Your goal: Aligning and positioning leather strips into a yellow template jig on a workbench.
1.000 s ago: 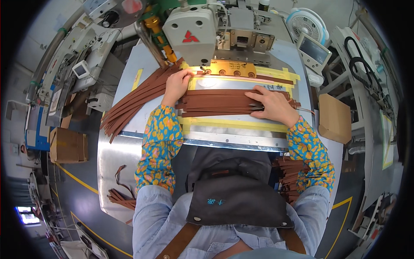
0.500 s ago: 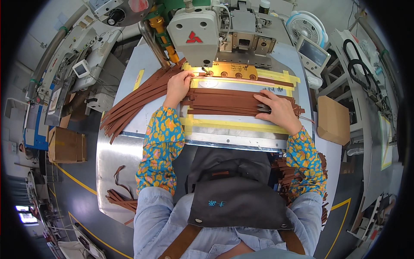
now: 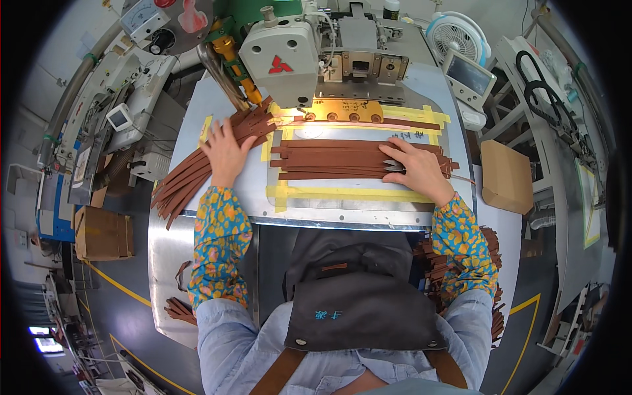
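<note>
Pressing brown strips [image 3: 342, 158] flat in front of the sewing machine [image 3: 289, 56].

The right hand [image 3: 416, 170] lay with fingers spread and released on the row of strips directly before the machine, inside the yellow tape frame [image 3: 329, 193], apparently to keep their ends squared; something small and metallic showed under its fingers, too small to identify. The left hand [image 3: 227, 150], open and grasping nothing, rested on the loose pile of strips [image 3: 197, 171] fanned out left of the machine, seemingly kept within reach.
</note>
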`<state>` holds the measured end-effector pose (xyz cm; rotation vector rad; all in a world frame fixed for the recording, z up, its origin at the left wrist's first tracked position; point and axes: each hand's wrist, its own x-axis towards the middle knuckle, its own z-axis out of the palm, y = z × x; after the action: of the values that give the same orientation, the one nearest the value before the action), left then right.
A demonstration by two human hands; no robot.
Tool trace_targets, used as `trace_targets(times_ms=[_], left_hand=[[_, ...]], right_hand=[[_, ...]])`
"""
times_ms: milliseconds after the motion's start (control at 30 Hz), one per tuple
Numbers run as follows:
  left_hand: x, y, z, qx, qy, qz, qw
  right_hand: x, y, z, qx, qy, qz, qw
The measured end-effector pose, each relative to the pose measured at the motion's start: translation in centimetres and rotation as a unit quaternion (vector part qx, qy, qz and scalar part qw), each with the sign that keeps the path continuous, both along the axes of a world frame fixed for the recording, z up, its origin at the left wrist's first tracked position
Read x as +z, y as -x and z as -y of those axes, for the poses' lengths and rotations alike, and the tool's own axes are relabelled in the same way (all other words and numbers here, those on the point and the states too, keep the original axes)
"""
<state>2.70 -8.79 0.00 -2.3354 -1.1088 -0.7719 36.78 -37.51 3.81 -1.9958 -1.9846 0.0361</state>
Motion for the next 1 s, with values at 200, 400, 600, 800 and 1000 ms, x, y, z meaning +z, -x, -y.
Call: trace_targets(times_ms=[200, 400, 600, 800, 1000], left_hand=[[0.3, 2.3, -1.4, 0.028, 0.131, -0.032, 0.99], [0.5, 0.8, 1.4, 0.047, 0.071, -0.059, 0.995], [3.9, -5.9, 6.4, -0.213, 0.096, 0.056, 0.971], [6.1, -13.5, 12.7, -0.376, 0.18, 0.057, 0.907], [5.3, -14.0, 12.6, -0.36, 0.128, -0.082, 0.92]], right_hand=[[1.5, -0.6, 0.5, 0.013, 0.043, -0.03, 0.999], [-1.0, -9.8, 1.3, -0.23, -0.03, -0.04, 0.972], [0.4, -11.6, 2.3, -0.197, -0.017, -0.199, 0.96], [6.4, -7.7, 6.1, -0.121, -0.029, -0.413, 0.902], [8.9, -4.2, 8.6, -0.067, -0.024, -0.395, 0.916]])
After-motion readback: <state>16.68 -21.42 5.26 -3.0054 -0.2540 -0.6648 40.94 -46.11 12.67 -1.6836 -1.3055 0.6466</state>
